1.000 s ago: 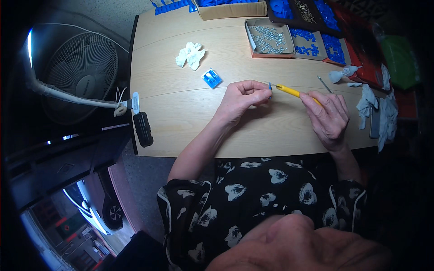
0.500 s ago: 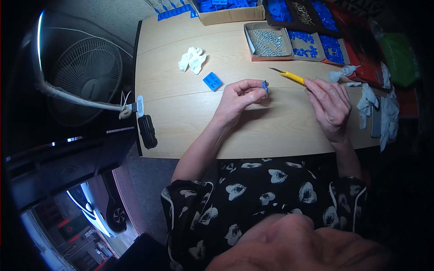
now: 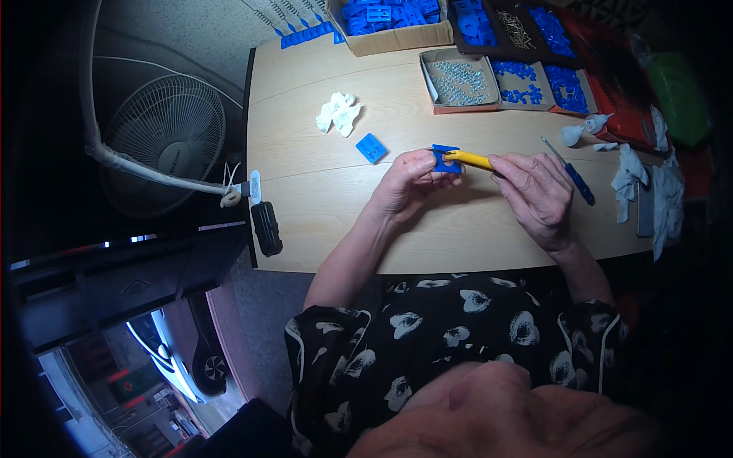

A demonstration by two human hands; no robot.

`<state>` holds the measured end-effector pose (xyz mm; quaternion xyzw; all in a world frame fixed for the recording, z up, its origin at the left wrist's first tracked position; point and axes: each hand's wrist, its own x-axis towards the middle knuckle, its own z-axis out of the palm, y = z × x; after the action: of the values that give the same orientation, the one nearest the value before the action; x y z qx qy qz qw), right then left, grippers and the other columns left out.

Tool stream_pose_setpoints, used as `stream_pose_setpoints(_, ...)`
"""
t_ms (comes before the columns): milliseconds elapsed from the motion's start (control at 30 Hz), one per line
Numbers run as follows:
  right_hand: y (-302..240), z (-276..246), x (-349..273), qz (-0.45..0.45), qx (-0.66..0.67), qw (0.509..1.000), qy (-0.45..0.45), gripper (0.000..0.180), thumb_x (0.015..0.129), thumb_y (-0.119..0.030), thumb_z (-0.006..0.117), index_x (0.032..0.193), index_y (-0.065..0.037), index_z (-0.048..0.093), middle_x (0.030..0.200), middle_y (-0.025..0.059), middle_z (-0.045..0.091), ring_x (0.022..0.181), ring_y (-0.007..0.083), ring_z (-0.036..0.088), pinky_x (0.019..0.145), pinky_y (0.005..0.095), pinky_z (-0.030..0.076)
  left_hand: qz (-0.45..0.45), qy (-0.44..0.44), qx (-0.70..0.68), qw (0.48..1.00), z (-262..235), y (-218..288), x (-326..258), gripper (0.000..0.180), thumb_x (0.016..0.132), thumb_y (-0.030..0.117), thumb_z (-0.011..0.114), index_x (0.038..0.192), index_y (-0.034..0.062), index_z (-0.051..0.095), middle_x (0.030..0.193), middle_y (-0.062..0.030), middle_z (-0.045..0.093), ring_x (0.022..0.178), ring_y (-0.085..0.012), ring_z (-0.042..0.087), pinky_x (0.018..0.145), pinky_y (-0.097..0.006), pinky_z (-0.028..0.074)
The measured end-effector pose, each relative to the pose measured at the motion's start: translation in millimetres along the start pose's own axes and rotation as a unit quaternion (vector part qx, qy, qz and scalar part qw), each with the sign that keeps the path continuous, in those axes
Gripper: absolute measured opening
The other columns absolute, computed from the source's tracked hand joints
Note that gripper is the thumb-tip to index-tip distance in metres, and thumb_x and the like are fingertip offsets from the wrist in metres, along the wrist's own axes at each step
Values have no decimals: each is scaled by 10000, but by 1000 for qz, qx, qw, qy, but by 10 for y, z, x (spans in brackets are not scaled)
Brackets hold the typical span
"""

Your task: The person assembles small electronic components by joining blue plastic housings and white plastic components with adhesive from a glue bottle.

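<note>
Between the fingers and thumb of my left hand is a small blue plastic part with a flat face. My right hand grips a yellow craft knife, and its front end lies against the blue part; the blade tip cannot be made out there. A second blue plastic piece, block-shaped with slots, lies on the table to the left of my left hand. Just beyond my right hand, a screwdriver with a blue handle rests on the wood.
Crumpled white tissue lies at the back left. Along the far edge stand a cardboard box of blue parts and a shallow tray of small shiny balls. White rags and small glue bottles are at the right.
My right hand has brought the knife leftward onto the blue part. The left hand has turned that part so its flat face shows. The screwdriver, hidden before, is now visible; the whole view has shifted slightly.
</note>
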<state>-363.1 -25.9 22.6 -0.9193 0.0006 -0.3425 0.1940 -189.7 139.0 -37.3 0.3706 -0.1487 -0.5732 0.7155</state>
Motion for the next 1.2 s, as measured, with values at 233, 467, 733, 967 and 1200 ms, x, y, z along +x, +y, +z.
stream_pose_setpoints(233, 13, 37, 3, 47, -25, 998, 14, 411, 720, 27, 754, 1118, -57, 698, 951, 70, 683, 784, 201, 629, 673, 327, 461, -9, -9, -3, 1000, 38, 7, -7, 461, 876, 351, 658, 1103, -48, 621, 989, -146, 678, 887, -198, 657, 832, -294, 518)
stream_pose_setpoints(467, -31, 25, -31, 42, 27, 999, 12, 410, 715, 42, 746, 1112, -48, 698, 954, 78, 684, 784, 204, 632, 673, 325, 465, -8, -13, -56, 998, -49, -58, 19, 476, 884, 341, 658, 1126, -64, 600, 1006, -173, 662, 891, -222, 653, 832, -309, 523)
stream_pose_setpoints(733, -13, 7, -14, 42, 27, 999, -5, 403, 722, 37, 746, 1113, -47, 696, 950, 84, 685, 793, 210, 638, 682, 329, 469, -36, -35, -115, 992, -77, -64, 11, 421, 870, 310, 680, 1063, -55, 601, 1016, -202, 651, 874, -242, 663, 798, -316, 552)
stream_pose_setpoints(967, -7, -19, -1, 44, 40, 998, 11, 400, 732, 27, 750, 1118, -63, 697, 951, 78, 691, 799, 211, 642, 693, 332, 464, -62, -29, -189, 980, -117, -101, 14, 384, 865, 290, 687, 1036, -44, 604, 1079, -246, 623, 904, -296, 665, 866, -380, 564)
stream_pose_setpoints(1200, 9, -27, 5, 38, 36, 998, -22, 386, 732, 27, 748, 1104, -63, 703, 955, 76, 693, 802, 204, 643, 693, 327, 460, -72, -42, -220, 972, -124, -130, 15, 352, 873, 276, 680, 1043, -24, 613, 1083, -249, 621, 924, -306, 664, 883, -387, 564)
